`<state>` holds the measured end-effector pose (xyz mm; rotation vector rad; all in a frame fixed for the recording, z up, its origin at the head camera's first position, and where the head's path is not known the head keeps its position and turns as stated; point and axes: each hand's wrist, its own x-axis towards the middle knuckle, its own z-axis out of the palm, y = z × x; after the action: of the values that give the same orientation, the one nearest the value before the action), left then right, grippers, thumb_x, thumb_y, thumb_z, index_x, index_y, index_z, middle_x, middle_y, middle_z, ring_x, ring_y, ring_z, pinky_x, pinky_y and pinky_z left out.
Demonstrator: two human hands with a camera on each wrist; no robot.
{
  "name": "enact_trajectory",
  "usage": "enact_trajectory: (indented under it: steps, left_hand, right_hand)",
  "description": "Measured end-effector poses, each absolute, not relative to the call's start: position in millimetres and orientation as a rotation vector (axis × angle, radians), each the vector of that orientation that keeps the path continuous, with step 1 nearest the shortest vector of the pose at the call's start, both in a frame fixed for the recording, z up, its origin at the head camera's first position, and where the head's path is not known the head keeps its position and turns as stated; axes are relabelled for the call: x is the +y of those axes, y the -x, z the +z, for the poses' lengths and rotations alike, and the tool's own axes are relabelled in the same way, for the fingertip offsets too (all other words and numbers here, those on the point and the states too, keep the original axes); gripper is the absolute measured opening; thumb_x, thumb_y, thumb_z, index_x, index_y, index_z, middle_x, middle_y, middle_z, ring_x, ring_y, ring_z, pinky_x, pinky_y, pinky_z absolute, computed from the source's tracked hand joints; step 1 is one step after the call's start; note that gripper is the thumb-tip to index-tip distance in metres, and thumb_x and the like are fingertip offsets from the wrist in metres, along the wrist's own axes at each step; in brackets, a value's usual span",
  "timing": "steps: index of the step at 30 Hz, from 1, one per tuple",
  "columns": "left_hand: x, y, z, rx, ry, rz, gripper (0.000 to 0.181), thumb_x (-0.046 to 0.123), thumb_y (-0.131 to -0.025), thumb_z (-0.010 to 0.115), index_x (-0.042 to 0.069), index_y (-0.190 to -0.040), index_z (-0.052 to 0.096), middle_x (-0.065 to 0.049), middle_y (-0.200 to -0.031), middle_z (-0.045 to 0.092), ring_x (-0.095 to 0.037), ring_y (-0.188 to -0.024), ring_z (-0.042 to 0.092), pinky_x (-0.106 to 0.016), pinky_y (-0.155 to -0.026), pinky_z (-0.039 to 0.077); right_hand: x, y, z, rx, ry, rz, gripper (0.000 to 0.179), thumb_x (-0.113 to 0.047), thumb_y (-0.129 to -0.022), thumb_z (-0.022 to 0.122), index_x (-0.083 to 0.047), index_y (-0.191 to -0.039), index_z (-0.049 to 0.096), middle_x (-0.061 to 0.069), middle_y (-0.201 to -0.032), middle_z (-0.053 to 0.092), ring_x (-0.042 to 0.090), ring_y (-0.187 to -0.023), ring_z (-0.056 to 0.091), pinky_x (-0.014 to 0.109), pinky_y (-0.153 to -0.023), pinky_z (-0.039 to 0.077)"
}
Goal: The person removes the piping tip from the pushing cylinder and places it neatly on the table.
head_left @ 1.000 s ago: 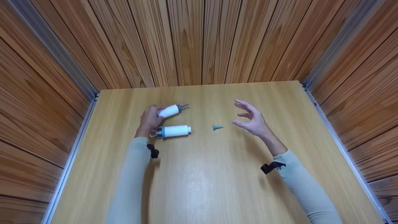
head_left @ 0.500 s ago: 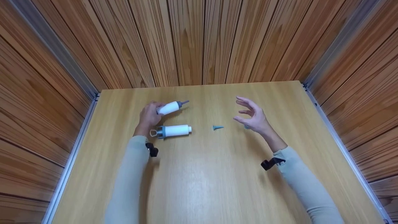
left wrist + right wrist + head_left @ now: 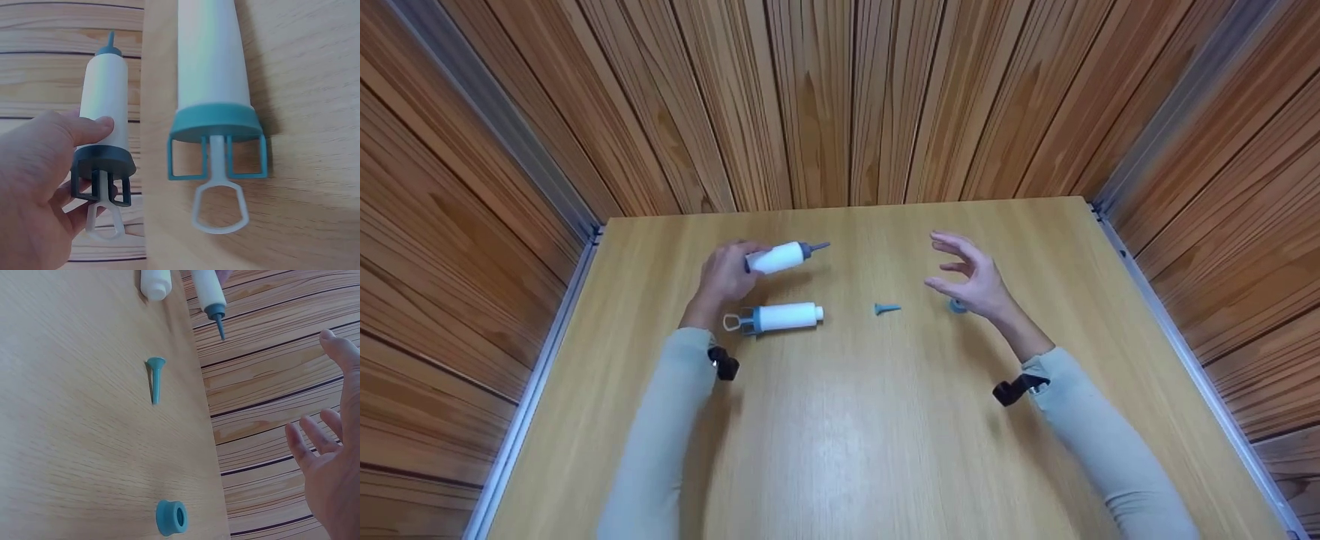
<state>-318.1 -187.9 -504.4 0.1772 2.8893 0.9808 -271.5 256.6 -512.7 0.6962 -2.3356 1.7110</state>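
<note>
My left hand grips a white syringe with a dark grey collar and a thin nozzle, held above the table. In the left wrist view its thumb lies across the barrel, and a pale pull ring hangs below. A second white syringe, with a teal collar and finger loops, lies near that hand, its end bare of a nozzle. My right hand hovers with fingers spread and bent, holding nothing. Close below it sits a teal ring cap; a teal nozzle lies further left.
The wooden table is bounded by plank walls at the back and sides. Metal rails run along its left and right edges. A black wrist camera sits on each forearm.
My left hand has lifted the dark-collared syringe slightly and carried it a little away from the second syringe. The right hand has shifted slightly away from me, uncovering more of the ring cap.
</note>
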Motion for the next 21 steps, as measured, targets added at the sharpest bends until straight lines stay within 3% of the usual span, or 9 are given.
enact_trajectory:
  steps: [3, 10, 12, 18, 21]
  left_hand:
    - [-185, 315, -499, 2.874, -0.224, 0.993, 0.047, 0.007, -0.105, 0.078, 0.016, -0.151, 0.072, -0.017, -0.159, 0.066, -0.043, -0.154, 0.057, -0.07, -0.134, 0.04]
    - [-182, 305, -490, 2.856, -0.319, 0.987, 0.048, 0.008, -0.104, 0.08, 0.015, -0.15, 0.071, -0.017, -0.157, 0.067, -0.043, -0.152, 0.058, -0.07, -0.132, 0.043]
    - [-181, 301, -487, 2.869, -0.354, 0.975, 0.047, 0.009, -0.104, 0.081, 0.015, -0.15, 0.072, -0.017, -0.156, 0.067, -0.043, -0.152, 0.059, -0.069, -0.131, 0.044]
    - [-175, 290, -478, 2.908, -0.466, 0.921, 0.045, 0.009, -0.104, 0.08, 0.013, -0.148, 0.073, -0.018, -0.155, 0.066, -0.046, -0.149, 0.062, -0.066, -0.126, 0.051]
    - [-172, 284, -473, 2.927, -0.53, 0.882, 0.044, 0.009, -0.103, 0.08, 0.012, -0.147, 0.074, -0.019, -0.154, 0.068, -0.046, -0.146, 0.064, -0.065, -0.123, 0.054]
  right_hand:
    - [257, 270, -512, -2.358, -0.686, 1.693, 0.071, 0.012, -0.094, 0.082, 0.003, -0.159, 0.057, 0.028, -0.168, 0.054, 0.013, -0.148, 0.062, 0.022, -0.112, 0.059]
    - [257, 265, -509, -2.414, -0.648, 1.661, 0.068, 0.006, -0.097, 0.083, 0.001, -0.16, 0.057, 0.025, -0.167, 0.056, 0.047, -0.152, 0.058, 0.022, -0.112, 0.059]
    - [258, 263, -509, -2.417, -0.649, 1.658, 0.067, 0.006, -0.097, 0.082, 0.002, -0.159, 0.057, 0.025, -0.166, 0.057, 0.044, -0.151, 0.06, 0.022, -0.111, 0.06]
    - [258, 257, -509, -2.414, -0.702, 1.651, 0.066, 0.008, -0.096, 0.083, 0.003, -0.158, 0.058, 0.027, -0.163, 0.059, 0.01, -0.146, 0.064, 0.023, -0.11, 0.061]
    - [256, 253, -508, -2.4, -0.747, 1.642, 0.066, 0.008, -0.096, 0.082, 0.004, -0.157, 0.059, 0.03, -0.161, 0.058, 0.023, -0.148, 0.065, 0.022, -0.11, 0.061]
